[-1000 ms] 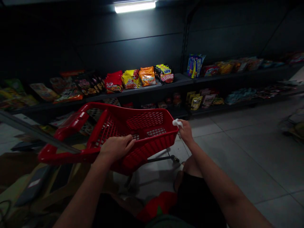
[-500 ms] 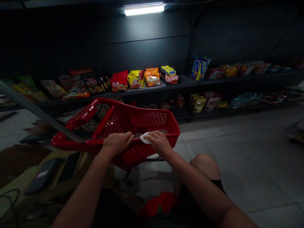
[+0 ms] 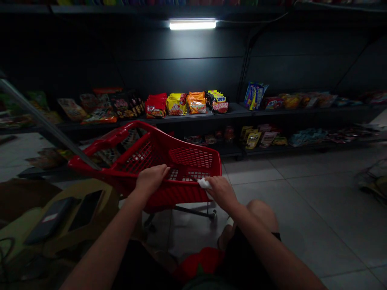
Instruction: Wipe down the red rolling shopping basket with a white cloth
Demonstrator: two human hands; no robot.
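A red plastic shopping cart stands in front of me, its handle end to the left and its basket to the right. My left hand is closed over the near rim of the basket. At the right end of that same rim, my right hand presses a white cloth or tissue against the edge, fingers closed on it. Through the basket's mesh the pale floor shows. A grey metal pole slants down to the cart's handle end.
Shelves beyond the cart hold snack packets, among them red and orange packs. A lamp lights the back panel. To my left, a phone and a dark flat device lie on a box. My knee is at right.
My right hand has slid the white cloth rightward along the rim to the basket's end. My left hand keeps its hold. The cart has tilted slightly, and the view has shifted a little.
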